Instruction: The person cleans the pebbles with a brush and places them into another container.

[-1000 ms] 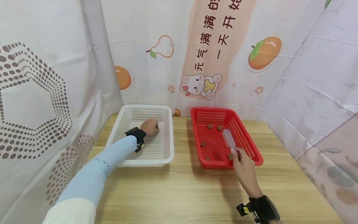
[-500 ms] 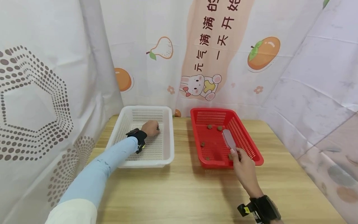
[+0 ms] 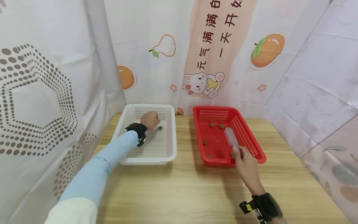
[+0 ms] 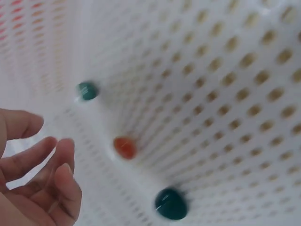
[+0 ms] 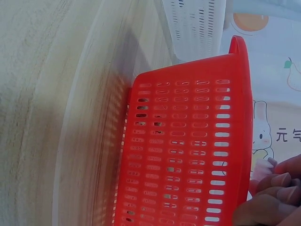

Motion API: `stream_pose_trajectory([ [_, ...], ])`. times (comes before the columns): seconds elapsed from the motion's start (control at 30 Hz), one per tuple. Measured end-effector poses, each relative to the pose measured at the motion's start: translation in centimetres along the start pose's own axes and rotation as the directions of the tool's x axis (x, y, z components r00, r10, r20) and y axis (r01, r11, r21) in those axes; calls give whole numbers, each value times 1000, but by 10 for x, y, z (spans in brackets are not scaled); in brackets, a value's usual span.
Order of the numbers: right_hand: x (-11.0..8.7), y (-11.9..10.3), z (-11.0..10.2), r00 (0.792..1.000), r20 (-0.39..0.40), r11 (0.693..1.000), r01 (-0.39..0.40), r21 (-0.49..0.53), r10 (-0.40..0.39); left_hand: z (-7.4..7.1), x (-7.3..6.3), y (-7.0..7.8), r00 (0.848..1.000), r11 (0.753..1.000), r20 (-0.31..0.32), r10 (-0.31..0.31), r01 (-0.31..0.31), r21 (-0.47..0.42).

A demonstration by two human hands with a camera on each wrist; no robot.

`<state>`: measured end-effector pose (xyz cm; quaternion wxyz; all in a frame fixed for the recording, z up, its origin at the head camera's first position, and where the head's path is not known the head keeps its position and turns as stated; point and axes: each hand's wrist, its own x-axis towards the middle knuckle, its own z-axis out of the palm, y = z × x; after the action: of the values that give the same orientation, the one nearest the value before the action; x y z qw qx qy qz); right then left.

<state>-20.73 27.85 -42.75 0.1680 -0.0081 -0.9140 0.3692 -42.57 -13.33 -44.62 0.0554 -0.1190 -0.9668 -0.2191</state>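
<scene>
Left hand (image 3: 150, 120) shifted since half a second ago: now closer to the far edge of the white basket (image 3: 174, 137), with one dark stone (image 3: 160, 128), then at the fingertips, lying bare on the basket floor. Left wrist view shows that hand's thumb and fingers loosely bent, a gap between, nothing seen in them; beside them a larger green stone (image 4: 172, 204), an orange stone (image 4: 125, 147) and a smaller green stone (image 4: 88, 91) in a row along the foot of a side wall. Cannot tell which, if any, is the dark one. Right hand (image 3: 247, 166) in much the same place, gripping the handle of a brush (image 3: 231, 135) over the near right corner of the red basket (image 3: 216, 161); brown lumps (image 3: 212, 124) lie on the floor there. Risks, as judged: smooth, rounded stones may squirt from a fingertip pinch and roll along the wall; a sleeve or wrist strap could catch the white basket's near edge and skew it on the worktop (image 3: 184, 193); a slack grip on the handle would let the brush tip among the lumps
</scene>
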Motion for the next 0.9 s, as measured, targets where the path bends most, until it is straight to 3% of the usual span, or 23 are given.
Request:
stream_pose_trajectory([
  [0.2,-1,0,-1,1000,13,1000,-26,3,26,-33,11,26,993,997,-114,-15,6,-83],
  [0.4,0,0,0,1000,7,1000,-17,-1,17,-45,27,70,990,987,-125,69,-86,-133],
  [0.67,0,5,-1,1000,-2,999,-23,23,24,-25,48,142,965,955,-77,250,-259,-145],
  [0.9,0,4,0,1000,-11,999,-20,43,21,-13,60,191,941,931,0,339,-335,-147],
])
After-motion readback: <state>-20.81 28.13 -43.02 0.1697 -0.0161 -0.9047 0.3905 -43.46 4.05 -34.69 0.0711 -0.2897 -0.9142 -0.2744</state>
